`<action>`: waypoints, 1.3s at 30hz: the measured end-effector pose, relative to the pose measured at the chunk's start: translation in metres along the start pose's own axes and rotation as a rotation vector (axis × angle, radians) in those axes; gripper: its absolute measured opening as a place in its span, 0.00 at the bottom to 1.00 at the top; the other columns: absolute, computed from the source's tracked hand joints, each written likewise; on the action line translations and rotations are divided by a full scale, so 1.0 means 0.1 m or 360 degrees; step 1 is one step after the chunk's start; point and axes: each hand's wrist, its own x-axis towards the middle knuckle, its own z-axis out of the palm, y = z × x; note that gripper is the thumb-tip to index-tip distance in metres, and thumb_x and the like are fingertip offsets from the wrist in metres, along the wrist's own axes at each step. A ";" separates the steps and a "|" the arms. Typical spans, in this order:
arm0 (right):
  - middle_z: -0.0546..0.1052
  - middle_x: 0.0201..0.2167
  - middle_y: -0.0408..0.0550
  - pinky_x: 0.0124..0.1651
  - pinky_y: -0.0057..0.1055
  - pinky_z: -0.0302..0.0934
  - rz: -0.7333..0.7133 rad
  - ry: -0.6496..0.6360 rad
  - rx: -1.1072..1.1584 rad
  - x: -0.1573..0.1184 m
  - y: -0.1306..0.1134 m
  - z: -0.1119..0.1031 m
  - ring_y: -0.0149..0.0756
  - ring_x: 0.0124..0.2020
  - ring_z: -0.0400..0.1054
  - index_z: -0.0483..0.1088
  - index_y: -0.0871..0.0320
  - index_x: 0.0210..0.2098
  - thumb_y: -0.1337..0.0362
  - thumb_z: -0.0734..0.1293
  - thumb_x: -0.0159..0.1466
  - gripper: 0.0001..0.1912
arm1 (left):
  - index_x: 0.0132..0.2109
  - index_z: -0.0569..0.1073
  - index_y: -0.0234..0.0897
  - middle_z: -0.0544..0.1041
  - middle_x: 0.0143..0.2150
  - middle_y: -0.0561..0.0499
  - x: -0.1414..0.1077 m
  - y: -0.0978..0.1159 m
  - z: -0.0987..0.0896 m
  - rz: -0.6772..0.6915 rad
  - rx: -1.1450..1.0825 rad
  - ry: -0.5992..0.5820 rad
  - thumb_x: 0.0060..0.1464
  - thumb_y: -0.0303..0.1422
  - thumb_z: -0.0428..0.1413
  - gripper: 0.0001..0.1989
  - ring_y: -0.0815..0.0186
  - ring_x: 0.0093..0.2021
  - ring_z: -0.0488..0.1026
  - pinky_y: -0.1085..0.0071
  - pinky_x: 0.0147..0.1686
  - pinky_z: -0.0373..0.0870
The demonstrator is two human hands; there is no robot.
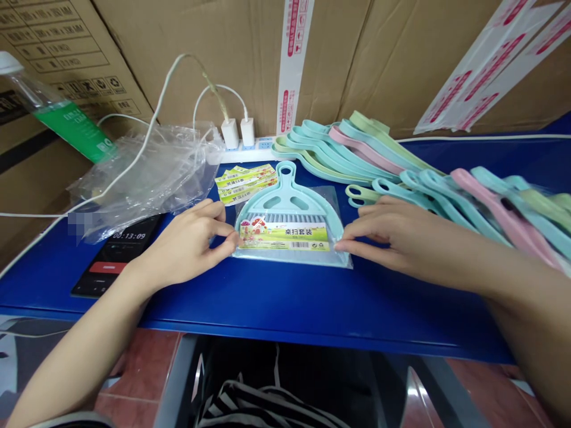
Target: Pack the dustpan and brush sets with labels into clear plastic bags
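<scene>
A light-blue dustpan point(319, 205) with a small brush point(285, 219) inside it lies flat on the blue table in a clear plastic bag point(332, 196). Across its front sits a green and yellow printed label card point(285, 236). My left hand point(200, 238) pinches the left edge of the bag, thumb and forefinger together. On the opposite side, my right hand point(379, 232) grips the bag's right edge in the same way. Behind my left hand is a small pile of matching label cards point(243, 184).
Several blue, green and pink dustpans point(339, 154) are stacked at the back, with several long-handled pieces point(482, 202) to the right. A phone point(116, 255), clear plastic bags point(147, 166), a bottle point(71, 119) and a power strip point(245, 153) with cables occupy the left and back. Cardboard boxes point(214, 35) stand behind.
</scene>
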 end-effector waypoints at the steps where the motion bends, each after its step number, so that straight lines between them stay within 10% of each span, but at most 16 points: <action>1: 0.75 0.21 0.44 0.36 0.38 0.56 0.0000 0.0010 0.0032 0.02 -0.02 -0.01 0.37 0.25 0.65 0.74 0.53 0.26 0.44 0.52 0.71 0.30 | 0.33 0.80 0.38 0.67 0.31 0.49 0.00 0.02 0.01 0.0024 0.0025 0.0013 0.63 0.37 0.43 0.22 0.62 0.34 0.66 0.65 0.35 0.62; 9: 0.72 0.23 0.42 0.27 0.32 0.57 0.0393 0.0380 0.0302 0.09 -0.02 0.04 0.33 0.21 0.62 0.67 0.54 0.36 0.51 0.59 0.66 0.14 | 0.39 0.71 0.35 0.71 0.35 0.48 0.02 0.08 0.06 -0.0158 -0.0042 0.0252 0.65 0.37 0.43 0.15 0.63 0.34 0.69 0.66 0.36 0.66; 18: 0.79 0.46 0.58 0.33 0.39 0.68 0.0582 0.0366 0.0586 0.15 0.08 0.21 0.42 0.35 0.73 0.63 0.59 0.58 0.51 0.59 0.65 0.27 | 0.56 0.63 0.33 0.71 0.30 0.55 0.13 -0.08 0.22 -0.0456 -0.0674 0.0100 0.63 0.39 0.45 0.18 0.68 0.26 0.67 0.68 0.31 0.64; 30: 0.75 0.42 0.48 0.28 0.29 0.66 0.0844 0.0419 0.1339 0.17 0.13 0.19 0.35 0.33 0.71 0.67 0.51 0.57 0.58 0.62 0.64 0.22 | 0.64 0.55 0.26 0.72 0.23 0.58 0.18 -0.02 0.17 -0.0690 -0.1645 -0.0208 0.57 0.39 0.56 0.34 0.71 0.19 0.67 0.73 0.19 0.54; 39: 0.73 0.50 0.52 0.38 0.32 0.71 0.0822 0.0427 0.1533 0.14 0.03 0.07 0.38 0.43 0.73 0.65 0.54 0.60 0.59 0.65 0.64 0.25 | 0.62 0.64 0.33 0.61 0.21 0.62 0.15 0.04 0.17 -0.0785 -0.1656 0.0105 0.60 0.47 0.55 0.29 0.75 0.19 0.57 0.75 0.17 0.48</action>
